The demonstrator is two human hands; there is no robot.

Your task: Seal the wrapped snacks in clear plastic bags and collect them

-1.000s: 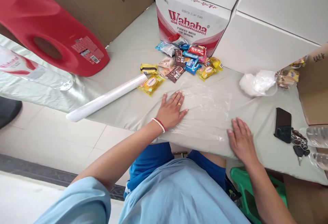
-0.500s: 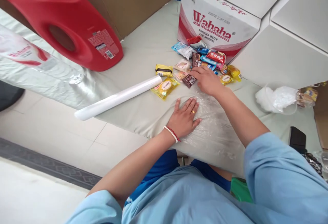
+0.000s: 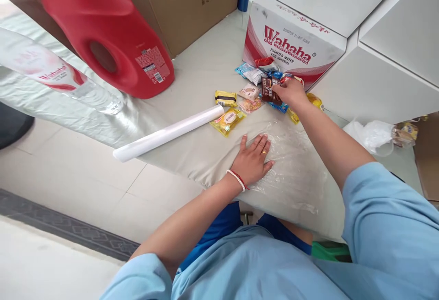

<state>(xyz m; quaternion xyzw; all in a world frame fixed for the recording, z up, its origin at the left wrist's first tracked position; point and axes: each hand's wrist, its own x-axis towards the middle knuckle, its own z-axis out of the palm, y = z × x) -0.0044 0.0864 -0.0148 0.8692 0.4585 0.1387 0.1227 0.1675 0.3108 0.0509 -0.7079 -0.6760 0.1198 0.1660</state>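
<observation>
Snack packets lie before the Wahaha box (roll to their left).

The left hand lies flat, fingers spread, while the right hand reaches forward, its grip closed.

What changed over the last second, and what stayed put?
The right hand left the near edge of the clear plastic sheet, reached forward into the snack pile and closed its fingers on a brown packet. The left hand stayed flat on the sheet; the white roll and red jug did not move.
</observation>
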